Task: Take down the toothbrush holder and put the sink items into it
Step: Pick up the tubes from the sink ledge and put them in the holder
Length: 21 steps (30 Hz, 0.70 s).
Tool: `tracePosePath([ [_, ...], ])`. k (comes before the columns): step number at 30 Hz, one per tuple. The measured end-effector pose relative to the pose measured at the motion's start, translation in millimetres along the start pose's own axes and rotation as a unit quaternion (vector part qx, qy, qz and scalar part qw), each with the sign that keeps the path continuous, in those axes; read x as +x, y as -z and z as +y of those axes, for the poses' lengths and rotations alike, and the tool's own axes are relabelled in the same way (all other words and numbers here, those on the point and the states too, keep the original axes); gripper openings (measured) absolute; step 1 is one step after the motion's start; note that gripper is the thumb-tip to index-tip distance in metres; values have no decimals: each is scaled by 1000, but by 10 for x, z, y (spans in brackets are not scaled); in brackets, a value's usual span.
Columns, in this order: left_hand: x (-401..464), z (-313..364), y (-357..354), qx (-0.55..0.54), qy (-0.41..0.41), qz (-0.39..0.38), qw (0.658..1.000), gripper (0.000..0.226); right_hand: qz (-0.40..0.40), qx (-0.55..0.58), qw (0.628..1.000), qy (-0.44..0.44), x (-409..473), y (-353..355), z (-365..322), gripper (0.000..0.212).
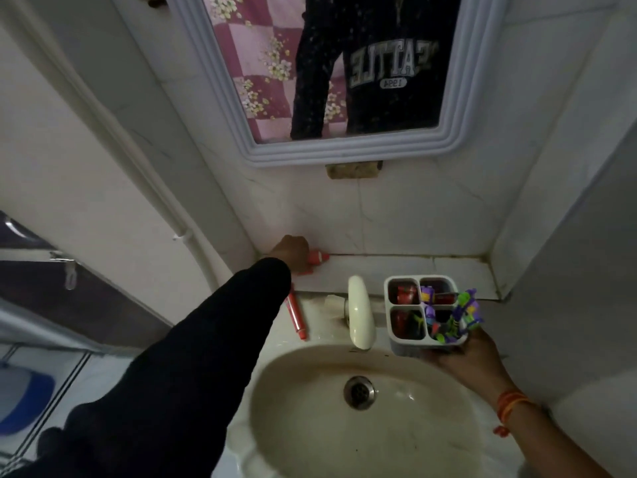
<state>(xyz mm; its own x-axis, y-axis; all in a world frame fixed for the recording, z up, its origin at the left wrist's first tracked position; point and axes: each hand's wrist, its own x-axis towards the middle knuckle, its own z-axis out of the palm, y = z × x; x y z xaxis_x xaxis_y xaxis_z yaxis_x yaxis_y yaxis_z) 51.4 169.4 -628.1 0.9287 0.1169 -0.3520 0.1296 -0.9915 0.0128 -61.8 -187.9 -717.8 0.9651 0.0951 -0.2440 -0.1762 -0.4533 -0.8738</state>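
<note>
Red plastic tube with a white band [317, 258] lies on the white tiled ledge [396, 270] behind the basin, long axis along the ledge, cap end pointing right toward the holder. Left hand [292, 253] is on its left end, fingers curled over it; looks like a grip, though I can't tell if it has closed fully. A second slim red tube [297, 317] lies on the sink rim [317, 339], just below the left sleeve, long axis running toward the person. White four-compartment plastic toothbrush holder [422, 315] is already down, cupped from below in the right hand [472, 357] over the basin's right side, purple-green items and red ones inside. My read: the ledge tube travels right and slightly nearer, then drops in cap-up or cap-down.
</note>
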Motion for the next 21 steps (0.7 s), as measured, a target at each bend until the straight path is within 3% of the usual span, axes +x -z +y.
tracePosePath([
  [4, 133, -168, -258, -26, 29, -8, 999, 49, -1, 6, 1000, 8, 24, -21, 8, 52],
  [7, 202, -169, -330, -13, 21, 19, 1000, 43, 10, 62, 998, 14, 68, -49, 33, 57],
  [12, 183, -115, -291, 27, 16, 23, 999, 52, 3, 54, 998, 24, 89, -63, 66, 61],
  [21, 122, -114, -287, 10, -21, 29, 999, 45, -5, 23, 1000, -11, 75, -46, 49, 57],
])
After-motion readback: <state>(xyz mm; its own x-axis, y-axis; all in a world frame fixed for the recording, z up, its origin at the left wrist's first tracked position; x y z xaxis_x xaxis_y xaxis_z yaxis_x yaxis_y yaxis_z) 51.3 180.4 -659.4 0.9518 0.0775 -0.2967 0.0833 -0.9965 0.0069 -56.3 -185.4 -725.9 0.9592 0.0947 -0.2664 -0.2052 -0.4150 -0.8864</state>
